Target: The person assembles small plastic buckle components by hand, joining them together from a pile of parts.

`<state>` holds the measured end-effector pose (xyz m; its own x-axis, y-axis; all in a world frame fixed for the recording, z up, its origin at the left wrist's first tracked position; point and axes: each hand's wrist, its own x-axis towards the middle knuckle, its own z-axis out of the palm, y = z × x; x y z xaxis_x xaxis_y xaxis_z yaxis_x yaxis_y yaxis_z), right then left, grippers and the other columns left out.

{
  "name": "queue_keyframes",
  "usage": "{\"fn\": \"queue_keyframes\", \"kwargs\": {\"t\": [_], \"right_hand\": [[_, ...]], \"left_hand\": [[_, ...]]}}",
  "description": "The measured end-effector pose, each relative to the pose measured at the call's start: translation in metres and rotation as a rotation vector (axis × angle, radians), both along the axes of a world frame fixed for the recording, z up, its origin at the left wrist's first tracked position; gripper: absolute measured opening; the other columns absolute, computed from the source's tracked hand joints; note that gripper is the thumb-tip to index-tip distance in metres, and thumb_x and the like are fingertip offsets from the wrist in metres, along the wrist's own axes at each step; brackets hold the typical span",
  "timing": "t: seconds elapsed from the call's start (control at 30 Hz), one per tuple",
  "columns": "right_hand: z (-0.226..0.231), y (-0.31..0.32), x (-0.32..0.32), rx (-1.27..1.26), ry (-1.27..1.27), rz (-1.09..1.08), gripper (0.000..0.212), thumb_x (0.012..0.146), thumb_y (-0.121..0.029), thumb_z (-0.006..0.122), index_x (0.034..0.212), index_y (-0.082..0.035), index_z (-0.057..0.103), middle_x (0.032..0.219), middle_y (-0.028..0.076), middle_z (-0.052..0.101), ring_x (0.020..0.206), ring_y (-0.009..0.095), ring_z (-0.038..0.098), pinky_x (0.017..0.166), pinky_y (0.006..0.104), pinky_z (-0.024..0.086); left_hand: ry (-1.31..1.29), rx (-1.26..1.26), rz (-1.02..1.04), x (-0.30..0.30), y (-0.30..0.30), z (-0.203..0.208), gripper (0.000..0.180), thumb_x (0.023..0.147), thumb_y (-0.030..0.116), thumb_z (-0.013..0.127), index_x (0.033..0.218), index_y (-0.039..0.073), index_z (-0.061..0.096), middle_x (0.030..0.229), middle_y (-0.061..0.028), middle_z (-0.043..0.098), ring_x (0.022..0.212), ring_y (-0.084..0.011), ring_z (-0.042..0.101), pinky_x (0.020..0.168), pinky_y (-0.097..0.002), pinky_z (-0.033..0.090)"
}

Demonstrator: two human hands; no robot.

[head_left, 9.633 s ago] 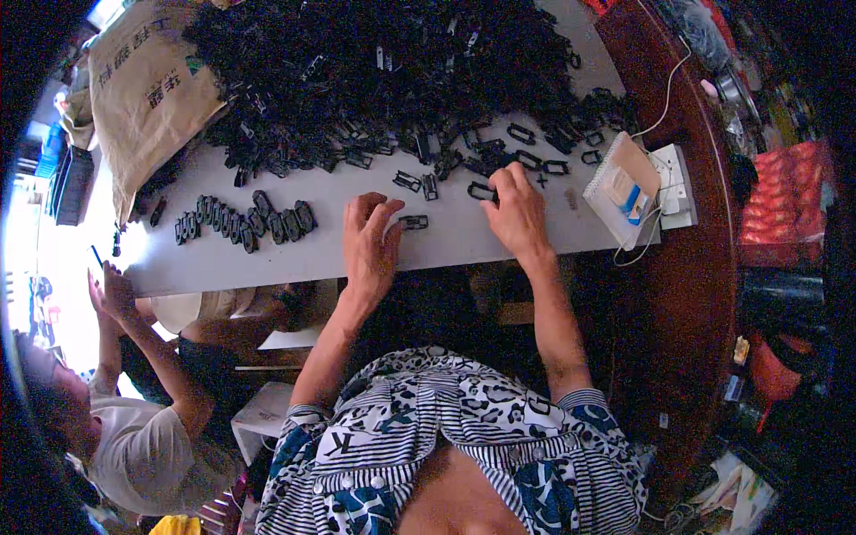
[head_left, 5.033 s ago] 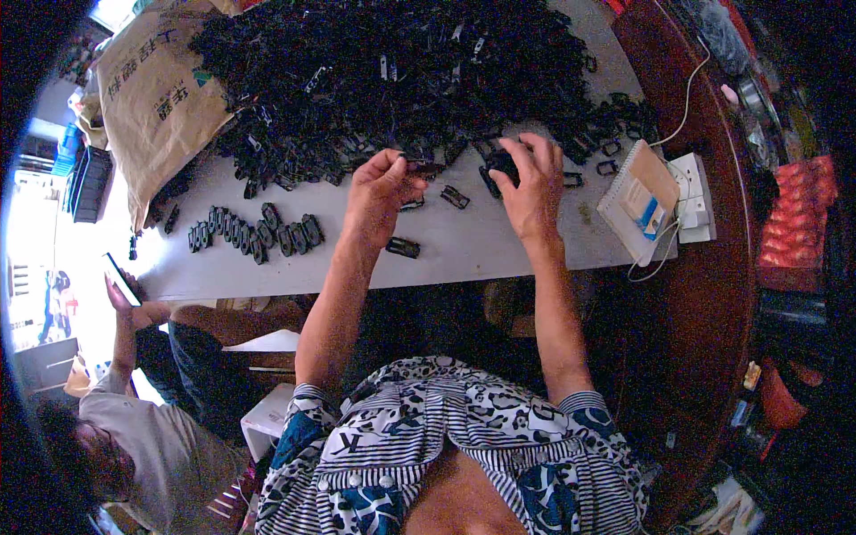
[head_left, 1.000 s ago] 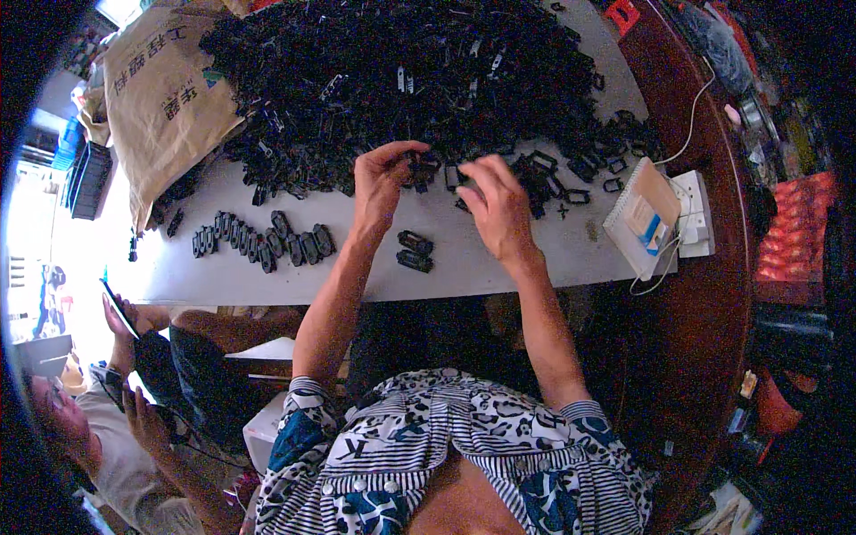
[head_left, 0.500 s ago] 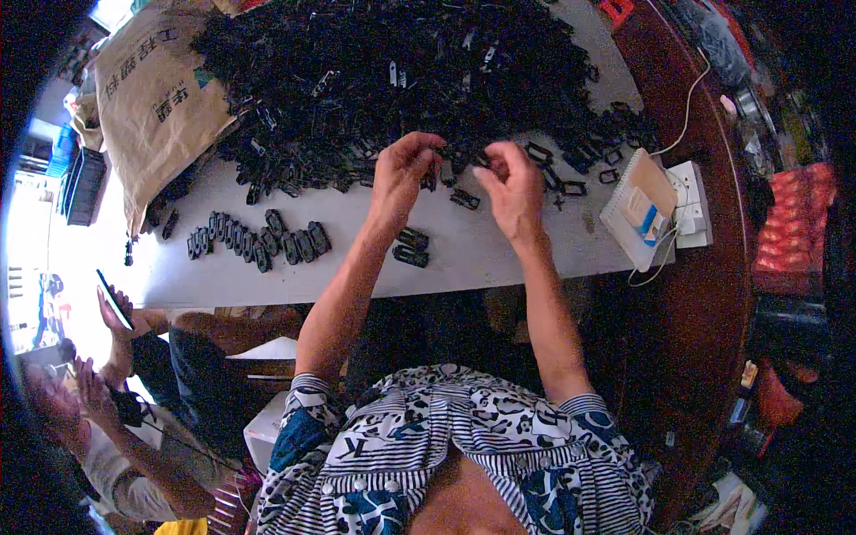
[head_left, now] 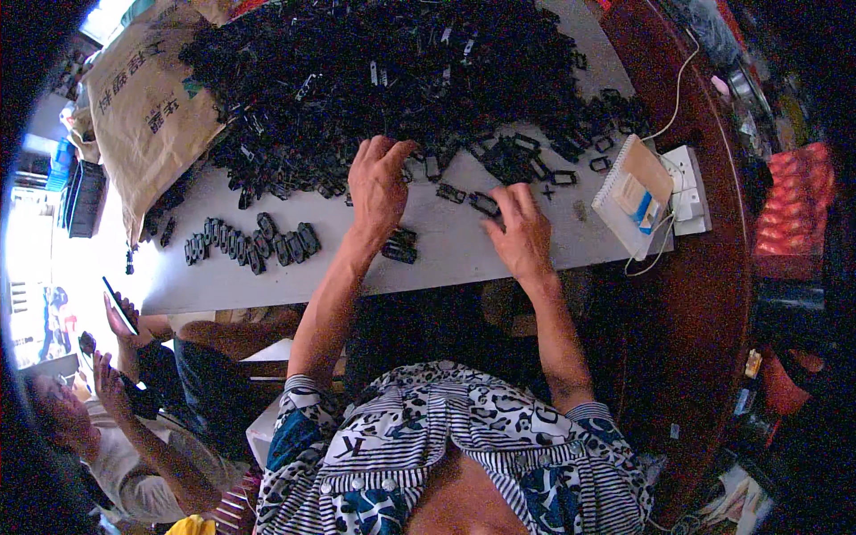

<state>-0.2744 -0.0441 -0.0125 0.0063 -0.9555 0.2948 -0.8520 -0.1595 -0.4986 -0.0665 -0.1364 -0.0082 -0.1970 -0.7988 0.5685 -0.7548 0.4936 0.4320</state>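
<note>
A large heap of small black plastic parts point(head_left: 383, 80) covers the back of the white table. At its near edge my left hand point(head_left: 378, 185) reaches in with bent fingers, one pointing right; its fingertips are partly hidden and nothing shows in them. My right hand point(head_left: 522, 230) is open over the table to the right, thumb and forefinger apart beside a black oblong frame point(head_left: 484, 204). Another black part point(head_left: 450, 193) lies between the hands. Just below my left wrist are black assembled pieces point(head_left: 400, 246). More such pieces stand in a row point(head_left: 236, 241) at the left.
A tan paper sack point(head_left: 152, 111) leans at the heap's left. On the right lie a spiral notebook point(head_left: 624, 201), a white power strip point(head_left: 688, 192) and a cable. Loose black frames point(head_left: 563, 177) lie near the heap. A person point(head_left: 134, 437) sits at lower left, holding a phone.
My left hand has moved left along the heap's edge. My right hand has come down toward me, away from the heap, and a black oblong frame now lies beside its fingers.
</note>
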Motion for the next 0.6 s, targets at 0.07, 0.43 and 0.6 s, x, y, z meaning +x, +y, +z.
{"fn": "queue_keyframes", "kwargs": {"t": [0.07, 0.43, 0.6], "right_hand": [[-0.003, -0.001, -0.002, 0.019, 0.007, 0.033, 0.037, 0.070, -0.006, 0.074, 0.104, -0.005, 0.058, 0.100, 0.011, 0.055, 0.095, 0.033, 0.058, 0.077, 0.0413, 0.049], [0.003, -0.027, 0.021, -0.079, -0.183, 0.155, 0.036, 0.069, 0.002, 0.073, 0.102, -0.001, 0.060, 0.097, 0.012, 0.056, 0.088, 0.031, 0.060, 0.075, 0.0369, 0.049], [0.000, -0.032, 0.020, -0.072, -0.147, 0.186, 0.035, 0.068, 0.003, 0.073, 0.101, 0.000, 0.061, 0.095, 0.012, 0.056, 0.088, 0.031, 0.060, 0.073, 0.0364, 0.050]], "left_hand": [[-0.017, 0.038, -0.101, 0.002, 0.008, 0.006, 0.026, 0.071, 0.002, 0.065, 0.095, 0.010, 0.069, 0.082, -0.0100, 0.053, 0.082, -0.0297, 0.053, 0.069, -0.0401, 0.045], [-0.145, 0.151, -0.204, -0.014, 0.024, -0.003, 0.031, 0.063, 0.010, 0.073, 0.093, 0.012, 0.070, 0.084, -0.0088, 0.055, 0.086, -0.0301, 0.055, 0.072, -0.0419, 0.046], [-0.112, 0.221, -0.204, -0.014, 0.024, 0.003, 0.024, 0.064, 0.010, 0.073, 0.088, 0.011, 0.070, 0.085, -0.0091, 0.057, 0.088, -0.0304, 0.057, 0.072, -0.0415, 0.047]]}}
